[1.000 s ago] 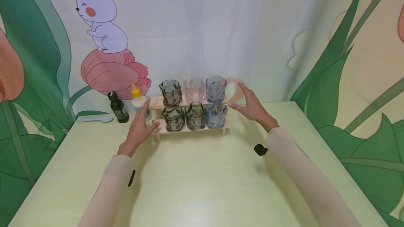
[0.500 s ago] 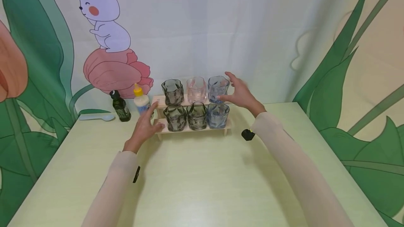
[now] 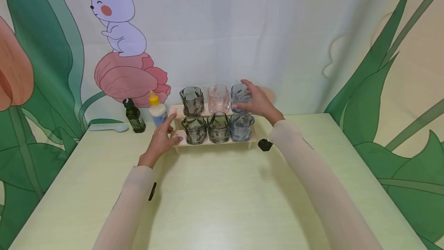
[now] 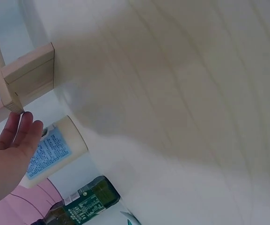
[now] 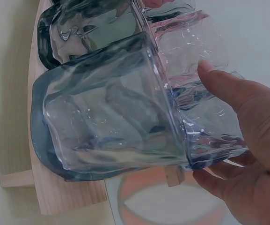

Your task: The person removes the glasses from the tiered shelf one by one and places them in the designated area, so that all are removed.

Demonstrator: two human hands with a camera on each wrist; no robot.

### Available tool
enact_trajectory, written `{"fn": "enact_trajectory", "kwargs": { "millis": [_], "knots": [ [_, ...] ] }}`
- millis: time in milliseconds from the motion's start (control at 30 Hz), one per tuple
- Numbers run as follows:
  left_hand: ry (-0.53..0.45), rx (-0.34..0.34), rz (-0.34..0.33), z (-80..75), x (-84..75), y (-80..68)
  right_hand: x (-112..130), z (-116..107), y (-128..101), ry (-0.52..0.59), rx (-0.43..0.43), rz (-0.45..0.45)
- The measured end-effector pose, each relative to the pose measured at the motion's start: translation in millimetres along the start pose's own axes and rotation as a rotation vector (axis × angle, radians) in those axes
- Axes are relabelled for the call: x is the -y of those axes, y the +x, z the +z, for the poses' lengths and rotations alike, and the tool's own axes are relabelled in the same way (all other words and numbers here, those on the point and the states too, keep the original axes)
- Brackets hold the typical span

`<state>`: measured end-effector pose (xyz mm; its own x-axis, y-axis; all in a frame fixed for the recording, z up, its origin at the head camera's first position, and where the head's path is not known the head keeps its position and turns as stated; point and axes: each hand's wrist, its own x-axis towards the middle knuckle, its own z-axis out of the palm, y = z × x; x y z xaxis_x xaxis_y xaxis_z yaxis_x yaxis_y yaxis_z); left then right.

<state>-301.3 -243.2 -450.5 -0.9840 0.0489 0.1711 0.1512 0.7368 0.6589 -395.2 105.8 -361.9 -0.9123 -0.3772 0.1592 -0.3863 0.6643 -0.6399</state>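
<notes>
A two-tier wooden rack stands at the back of the table with several glasses on it. Grey, pink and blue glasses line the upper tier; two grey ones and a blue one fill the lower tier. My right hand curls round the upper blue glass. In the right wrist view thumb and fingers clasp that glass behind the lower blue glass. My left hand rests with straight fingers against the rack's left end.
Left of the rack stand a white bottle with a yellow cap and a dark green bottle, with a pale spoon beyond them. A printed fabric backdrop hangs close behind the rack. The pale green table stretches toward me.
My right hand has swung left from beside the rack and closed round the upper blue glass. My left hand has stayed at the rack's left end.
</notes>
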Motion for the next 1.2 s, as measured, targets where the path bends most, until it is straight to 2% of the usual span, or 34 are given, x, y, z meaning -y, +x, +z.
{"fn": "enact_trajectory", "kwargs": {
  "millis": [333, 600, 1000, 1200],
  "knots": [
    [-0.016, -0.008, 0.02, 2.6, 5.1, 1.3, 1.6, 4.7, 6.5, -0.009, 0.0, 0.056],
    [-0.013, -0.017, -0.021, 0.7, 2.4, 0.6, 2.7, 2.0, 10.1, -0.012, 0.009, 0.059],
    [-0.024, -0.011, -0.036, 0.6, -0.1, 1.6, -3.3, 5.5, 10.2, 0.015, -0.053, 0.078],
    [-0.012, -0.009, -0.014, 0.9, 0.9, 1.0, -1.8, 5.6, 10.4, 0.028, -0.061, 0.088]
  ]
}}
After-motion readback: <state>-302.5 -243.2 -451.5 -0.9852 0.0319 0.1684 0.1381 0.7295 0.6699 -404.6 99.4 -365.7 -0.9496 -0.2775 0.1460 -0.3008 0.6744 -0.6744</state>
